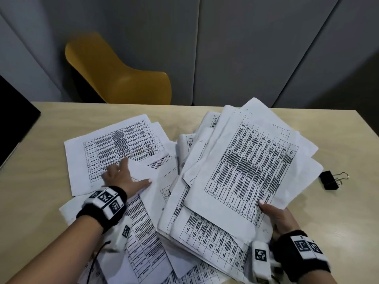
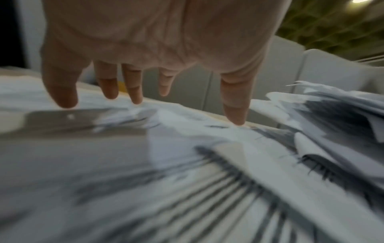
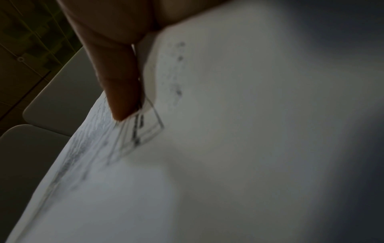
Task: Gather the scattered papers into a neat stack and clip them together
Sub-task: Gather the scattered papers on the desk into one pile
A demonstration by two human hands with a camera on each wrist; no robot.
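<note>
Printed sheets with tables lie scattered over the wooden table [image 1: 41,160]. My right hand [image 1: 274,216] grips a loose, fanned bundle of papers [image 1: 246,160] at its near right corner, thumb on top; in the right wrist view the thumb [image 3: 116,78] presses the held papers [image 3: 207,148]. My left hand [image 1: 125,179] lies flat with fingers spread on the loose sheets [image 1: 114,144] at centre left. In the left wrist view, the spread fingers [image 2: 133,85] reach over blurred sheets [image 2: 187,180]. A black binder clip [image 1: 330,179] lies on the table at right, apart from both hands.
A yellow chair [image 1: 123,74] stands behind the table's far edge. A black object [image 1: 14,119] sits at the far left edge. More sheets [image 1: 147,242] overlap near the table's front. Grey wall panels [image 1: 246,48] rise behind.
</note>
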